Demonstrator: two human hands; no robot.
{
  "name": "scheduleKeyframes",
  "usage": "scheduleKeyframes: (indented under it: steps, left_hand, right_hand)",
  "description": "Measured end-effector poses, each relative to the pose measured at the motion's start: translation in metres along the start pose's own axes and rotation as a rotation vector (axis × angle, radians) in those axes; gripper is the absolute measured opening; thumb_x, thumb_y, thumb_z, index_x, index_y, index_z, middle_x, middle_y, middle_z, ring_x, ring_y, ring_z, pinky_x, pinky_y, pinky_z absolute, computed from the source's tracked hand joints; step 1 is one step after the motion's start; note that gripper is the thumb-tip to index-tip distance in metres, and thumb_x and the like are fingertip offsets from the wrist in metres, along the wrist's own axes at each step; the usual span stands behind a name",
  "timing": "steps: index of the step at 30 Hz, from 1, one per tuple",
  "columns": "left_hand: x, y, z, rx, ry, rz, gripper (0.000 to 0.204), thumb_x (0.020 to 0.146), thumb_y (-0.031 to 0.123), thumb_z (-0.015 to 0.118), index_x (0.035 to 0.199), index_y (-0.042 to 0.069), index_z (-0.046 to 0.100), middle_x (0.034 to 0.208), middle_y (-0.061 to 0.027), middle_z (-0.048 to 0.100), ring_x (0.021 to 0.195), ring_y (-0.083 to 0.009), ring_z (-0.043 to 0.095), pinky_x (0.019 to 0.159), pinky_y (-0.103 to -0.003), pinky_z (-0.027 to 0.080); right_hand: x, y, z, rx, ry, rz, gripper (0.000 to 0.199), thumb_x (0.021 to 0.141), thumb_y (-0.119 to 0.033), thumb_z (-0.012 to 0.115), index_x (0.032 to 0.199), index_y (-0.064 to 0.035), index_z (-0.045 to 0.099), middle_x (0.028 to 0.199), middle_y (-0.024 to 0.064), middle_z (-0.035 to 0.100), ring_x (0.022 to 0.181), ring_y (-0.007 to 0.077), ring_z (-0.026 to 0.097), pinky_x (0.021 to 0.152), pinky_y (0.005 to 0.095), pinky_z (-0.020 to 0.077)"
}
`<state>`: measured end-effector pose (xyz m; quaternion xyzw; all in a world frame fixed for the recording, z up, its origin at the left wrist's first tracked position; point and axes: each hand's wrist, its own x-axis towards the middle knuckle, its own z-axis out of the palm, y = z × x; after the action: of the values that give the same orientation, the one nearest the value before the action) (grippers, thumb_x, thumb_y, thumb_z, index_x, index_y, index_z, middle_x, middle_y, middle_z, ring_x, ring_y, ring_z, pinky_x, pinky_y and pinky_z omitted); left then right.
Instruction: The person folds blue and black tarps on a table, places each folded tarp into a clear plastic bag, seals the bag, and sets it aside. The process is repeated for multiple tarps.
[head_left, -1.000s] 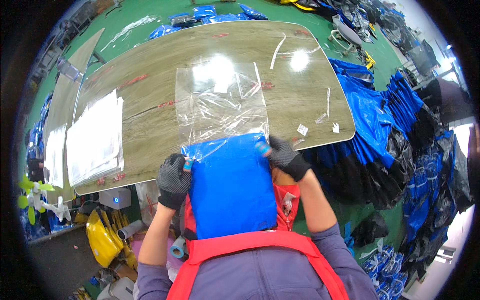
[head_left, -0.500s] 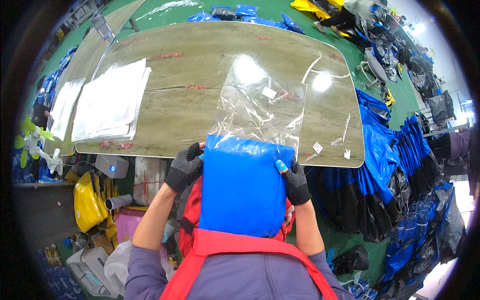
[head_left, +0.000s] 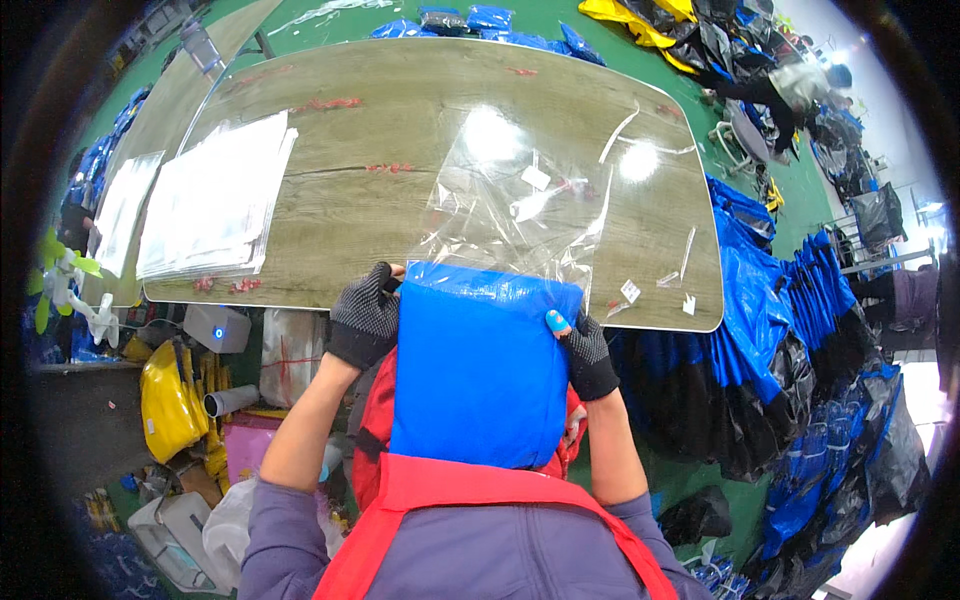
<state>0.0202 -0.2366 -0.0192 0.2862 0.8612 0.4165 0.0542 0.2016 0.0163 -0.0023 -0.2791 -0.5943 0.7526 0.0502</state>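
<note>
Blue folded bundle (head_left: 482,370), smooth and roughly rectangular, lies at the surface's near edge, its upper sides held by the left hand (head_left: 367,312) and right hand (head_left: 585,352) in dotted gloves. Level, even tension should keep it square with the crinkled, glossy clear bag (head_left: 500,235); their overlap is hard to judge through glare. Wood-grained sheen covers the surface (head_left: 340,215).

Brown wood-grain tabletop (head_left: 345,225) gives open passage ahead of black-gloved left hand (head_left: 366,315); shiny whitish flat stack (head_left: 215,205) blocks farther left. Crinkled clear plastic bag (head_left: 505,235) obstructs ahead-left of black-gloved right hand (head_left: 585,348).
</note>
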Motion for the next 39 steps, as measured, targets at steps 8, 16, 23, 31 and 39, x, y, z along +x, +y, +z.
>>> scheduleKeyframes:
  steps: [8, 16, 23, 31, 39]
  left_hand:
    - [-0.040, 0.015, 0.001, 0.321, 0.020, 0.223, 0.015, 0.084, 0.020, 0.056, 0.093, 0.009, 0.062, 0.078, -0.0160, 0.062, 0.068, -0.0354, 0.061, 0.060, -0.044, 0.049]
    - [-0.066, -0.024, -0.002, -0.282, -0.233, -0.040, 0.018, 0.082, 0.010, 0.062, 0.099, 0.003, 0.062, 0.086, -0.0088, 0.065, 0.071, -0.0220, 0.061, 0.068, -0.035, 0.050]
    - [-0.028, 0.000, 0.002, -0.803, -0.343, -0.604, 0.043, 0.091, 0.036, 0.062, 0.118, 0.002, 0.058, 0.104, -0.0094, 0.064, 0.089, -0.0160, 0.060, 0.079, -0.028, 0.049]
    - [-0.038, 0.021, 0.012, -0.788, -0.356, -0.558, 0.050, 0.092, 0.033, 0.060, 0.131, 0.003, 0.051, 0.117, -0.0122, 0.061, 0.101, -0.0205, 0.060, 0.088, -0.033, 0.049]
    - [-0.109, 0.034, -0.016, -0.696, -0.573, -0.389, 0.088, 0.077, 0.033, 0.079, 0.143, 0.003, 0.030, 0.134, -0.0152, 0.049, 0.119, -0.0283, 0.052, 0.099, -0.041, 0.044]
  right_hand:
    - [-0.029, 0.021, -0.005, 0.104, 0.033, 0.161, 0.066, 0.083, -0.040, 0.071, 0.130, 0.0010, 0.048, 0.118, 0.0168, 0.060, 0.103, 0.0217, 0.059, 0.088, 0.0368, 0.0506]
    - [-0.059, 0.043, -0.002, -0.142, 0.065, 0.254, 0.057, 0.083, -0.049, 0.069, 0.107, 0.0026, 0.064, 0.091, 0.0155, 0.068, 0.077, 0.0191, 0.066, 0.070, 0.0358, 0.0541]
    - [-0.047, 0.034, -0.014, -0.642, -0.224, 0.342, 0.071, 0.084, -0.066, 0.055, 0.086, 0.0037, 0.067, 0.065, 0.0140, 0.064, 0.067, 0.0229, 0.066, 0.063, 0.0363, 0.0519]
    - [-0.068, 0.016, 0.020, -0.120, 0.151, 0.021, 0.069, 0.082, -0.049, 0.069, 0.127, 0.0012, 0.052, 0.113, 0.0164, 0.062, 0.105, 0.0222, 0.059, 0.092, 0.0369, 0.0472]
    - [-0.130, 0.041, 0.025, -0.110, -0.028, -0.008, 0.076, 0.079, -0.046, 0.073, 0.133, 0.0002, 0.045, 0.125, 0.0178, 0.057, 0.115, 0.0260, 0.055, 0.096, 0.0385, 0.0442]
